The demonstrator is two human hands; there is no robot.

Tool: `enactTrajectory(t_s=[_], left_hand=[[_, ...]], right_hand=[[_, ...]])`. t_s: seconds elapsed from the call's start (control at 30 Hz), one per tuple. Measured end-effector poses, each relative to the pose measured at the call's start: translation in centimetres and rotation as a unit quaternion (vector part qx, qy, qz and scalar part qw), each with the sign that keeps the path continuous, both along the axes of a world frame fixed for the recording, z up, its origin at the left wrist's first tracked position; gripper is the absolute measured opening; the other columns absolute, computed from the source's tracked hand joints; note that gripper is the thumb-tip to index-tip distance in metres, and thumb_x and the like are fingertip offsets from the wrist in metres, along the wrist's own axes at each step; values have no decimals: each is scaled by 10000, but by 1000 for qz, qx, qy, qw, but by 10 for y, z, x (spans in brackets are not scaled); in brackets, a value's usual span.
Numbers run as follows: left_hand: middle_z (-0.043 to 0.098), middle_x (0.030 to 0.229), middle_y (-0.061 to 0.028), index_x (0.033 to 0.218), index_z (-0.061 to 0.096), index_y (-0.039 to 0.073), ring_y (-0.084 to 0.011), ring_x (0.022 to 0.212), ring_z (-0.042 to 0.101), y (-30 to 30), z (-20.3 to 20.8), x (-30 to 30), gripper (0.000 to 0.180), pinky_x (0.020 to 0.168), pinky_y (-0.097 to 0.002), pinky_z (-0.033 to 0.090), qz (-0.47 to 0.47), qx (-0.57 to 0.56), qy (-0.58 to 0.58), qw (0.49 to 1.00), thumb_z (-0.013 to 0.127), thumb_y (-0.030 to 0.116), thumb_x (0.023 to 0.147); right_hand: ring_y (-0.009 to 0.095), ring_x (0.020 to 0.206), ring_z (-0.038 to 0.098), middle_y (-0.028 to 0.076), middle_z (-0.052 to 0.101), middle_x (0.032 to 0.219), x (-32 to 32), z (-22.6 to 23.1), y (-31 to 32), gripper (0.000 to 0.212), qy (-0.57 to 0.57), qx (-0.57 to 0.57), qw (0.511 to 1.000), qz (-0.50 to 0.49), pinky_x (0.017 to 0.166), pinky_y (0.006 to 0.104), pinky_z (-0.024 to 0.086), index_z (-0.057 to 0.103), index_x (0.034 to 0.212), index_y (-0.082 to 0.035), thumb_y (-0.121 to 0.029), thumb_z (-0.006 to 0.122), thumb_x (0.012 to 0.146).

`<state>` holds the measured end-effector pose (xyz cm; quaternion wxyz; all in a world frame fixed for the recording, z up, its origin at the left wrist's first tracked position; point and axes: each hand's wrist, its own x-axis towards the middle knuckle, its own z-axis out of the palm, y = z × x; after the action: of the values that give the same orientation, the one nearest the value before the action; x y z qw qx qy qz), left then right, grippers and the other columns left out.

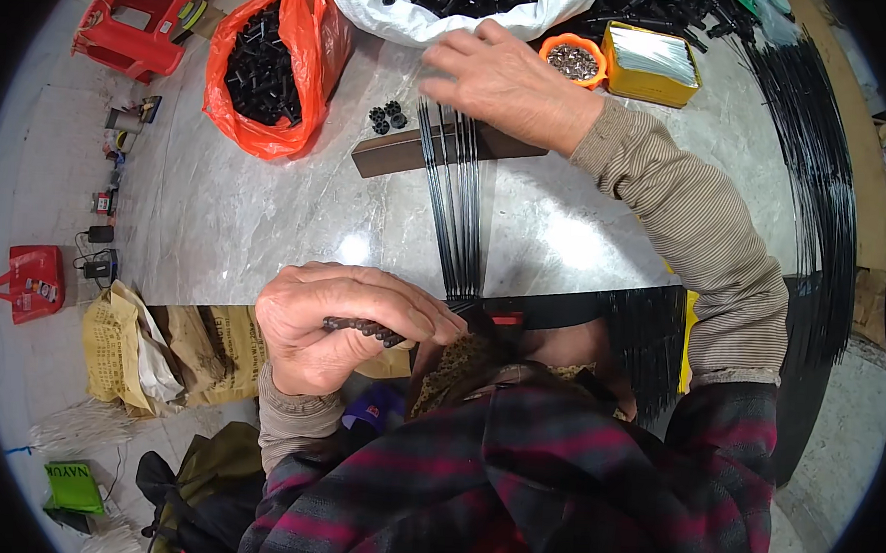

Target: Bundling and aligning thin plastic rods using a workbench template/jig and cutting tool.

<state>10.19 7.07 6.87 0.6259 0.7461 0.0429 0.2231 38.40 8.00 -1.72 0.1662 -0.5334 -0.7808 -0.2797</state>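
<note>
Rods (463, 248), black and slender, lie fanned across a dark bar (394, 156) on the worktop (286, 218). Right hand (518, 85) arches over their far ends, fingers blurred; cannot tell whether its grip closes on any. Left hand (346, 316), by the near ends, has its grip curled around a row of dark knobbly pieces (360, 328). Step looks like handling rod tips, small black caps (386, 118) nearby; next move seems to call for keeping tips aligned.

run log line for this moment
left hand: by near ends of black rods | right hand: at far ends | rods: across brown bar
</note>
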Motion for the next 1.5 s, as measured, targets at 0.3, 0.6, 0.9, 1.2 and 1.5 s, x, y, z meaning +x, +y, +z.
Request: enactTrajectory(t_s=[0.3, 0.6, 0.9, 1.2, 1.5], left_hand=[[745, 827, -213, 880, 719, -74, -356, 823, 766, -1, -3, 0, 248, 745, -414, 627, 32, -18, -3, 999, 692, 168, 931], [713, 796, -240, 832, 671, -86, -420, 767, 742, -4, -7, -2, 247, 704, -518, 628, 64, -54, -32, 996, 768, 131, 898], [711, 793, -237, 828, 662, -78, -420, 758, 736, -4, -8, -4, 248, 697, -548, 623, 58, -72, -38, 995, 794, 127, 875], [679, 761, -222, 864, 633, -54, -370, 652, 694, -5, -8, 1, 189, 618, -522, 610, 67, -28, -50, 996, 760, 85, 876], [700, 769, -257, 847, 665, -59, -410, 718, 728, -4, -4, -3, 161, 658, -526, 624, 69, -21, -14, 997, 786, 47, 837]], right_hand=[[330, 894, 645, 119, 605, 933, -20, -5, -42, 107, 245, -244, 928, 135, 764, 443, 530, 640, 943, -22, -97, 637, 867], [348, 903, 651, 149, 602, 893, -51, -19, -53, 136, 223, -220, 923, 224, 729, 449, 540, 617, 872, 18, -109, 659, 851], [346, 911, 657, 149, 643, 934, -67, -26, -62, 191, 239, -288, 906, 198, 730, 452, 542, 613, 940, -15, -163, 710, 868], [356, 931, 633, 135, 617, 929, -62, -41, -63, 223, 294, -257, 904, 172, 751, 459, 535, 588, 927, -27, -204, 714, 878], [297, 910, 609, 93, 565, 902, -50, -40, -64, 210, 248, -222, 917, 218, 740, 410, 542, 609, 916, -46, -220, 716, 869]])
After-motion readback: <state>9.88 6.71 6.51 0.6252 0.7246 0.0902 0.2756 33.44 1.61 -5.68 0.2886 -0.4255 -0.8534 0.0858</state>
